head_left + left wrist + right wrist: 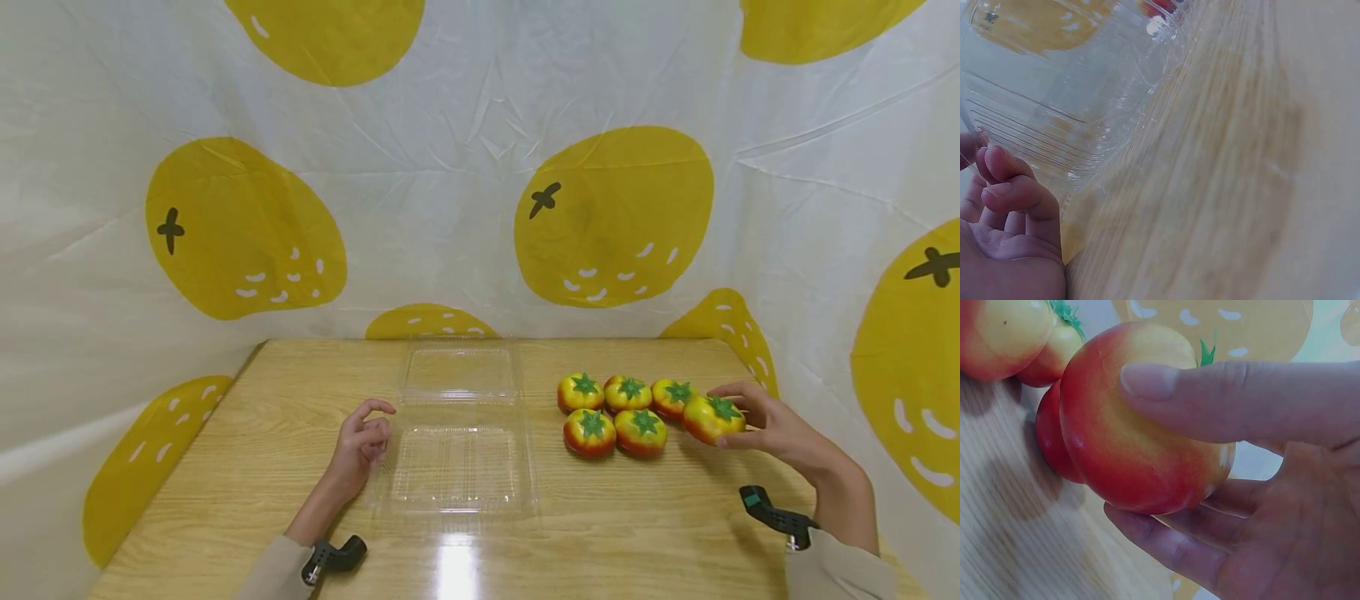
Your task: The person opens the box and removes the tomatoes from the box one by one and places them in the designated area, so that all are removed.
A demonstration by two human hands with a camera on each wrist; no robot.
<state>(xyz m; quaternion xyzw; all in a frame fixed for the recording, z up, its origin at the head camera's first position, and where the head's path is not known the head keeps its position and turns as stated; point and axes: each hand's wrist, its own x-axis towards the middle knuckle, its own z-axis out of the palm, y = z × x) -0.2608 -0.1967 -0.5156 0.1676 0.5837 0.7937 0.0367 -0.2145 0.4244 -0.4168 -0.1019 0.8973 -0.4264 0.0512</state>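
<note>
My right hand (780,429) holds a red-and-yellow tomato (708,421) with a green star-shaped top, thumb on the near side and fingers on the far side. In the right wrist view this held tomato (1135,437) partly covers another one behind it. Several similar tomatoes (591,435) stand in two rows just left of it. A clear plastic clamshell container (457,507) lies opened flat, its lid (461,396) toward the wall. My left hand (360,446) rests at the container's left edge, fingers loosely bent; the left wrist view shows fingertips (999,161) close to the rim.
A wooden table (300,392) carries everything, with its far edge against a white curtain (427,233) printed with big yellow fruit. The curtain also closes in the left and right sides. A black wrist mount (776,512) sticks out from the right sleeve.
</note>
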